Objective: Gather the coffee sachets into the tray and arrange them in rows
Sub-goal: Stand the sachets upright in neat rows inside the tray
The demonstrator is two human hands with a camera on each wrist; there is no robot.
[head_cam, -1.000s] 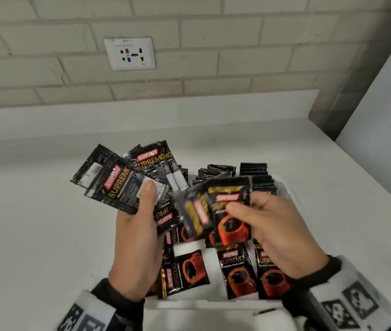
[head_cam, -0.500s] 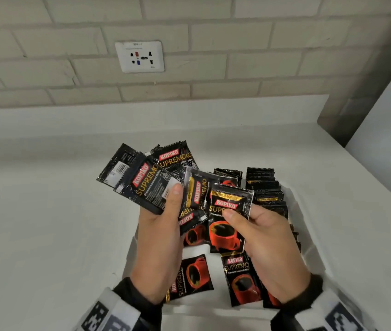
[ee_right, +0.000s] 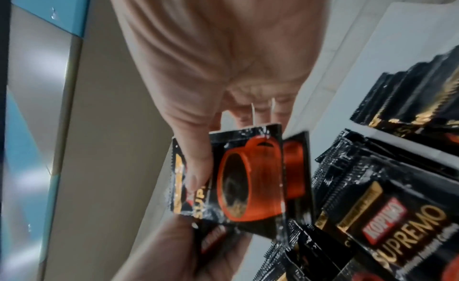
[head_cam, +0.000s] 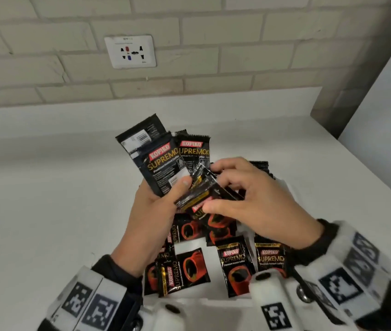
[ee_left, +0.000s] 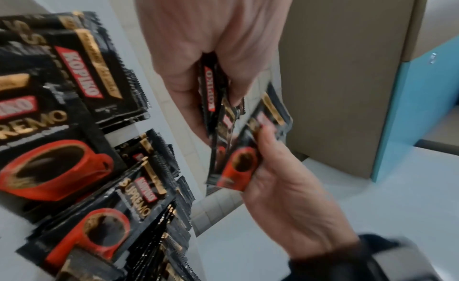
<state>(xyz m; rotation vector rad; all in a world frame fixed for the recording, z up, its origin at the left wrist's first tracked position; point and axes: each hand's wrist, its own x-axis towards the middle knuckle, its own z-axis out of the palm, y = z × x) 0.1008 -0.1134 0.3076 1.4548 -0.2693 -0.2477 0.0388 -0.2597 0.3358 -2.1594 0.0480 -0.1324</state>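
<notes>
Left hand (head_cam: 151, 218): centre frame, thumb clamping a fan of sachets (head_cam: 163, 158). Right hand (head_cam: 256, 206): fingers pinching one sachet (head_cam: 204, 189) against that fan. Tray (head_cam: 213, 304): lower centre, holding sachet rows (head_cam: 235, 268).

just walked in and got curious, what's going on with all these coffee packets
A person is sorting coffee sachets over a white tray. The left hand holds a fanned bunch of sachets, thumb pressed on top. The right hand pinches one more sachet right against that bunch. In the tray, stacked sachets stand on edge at the far side, while a few loose ones lie flat near the person, not yet in rows.
</notes>
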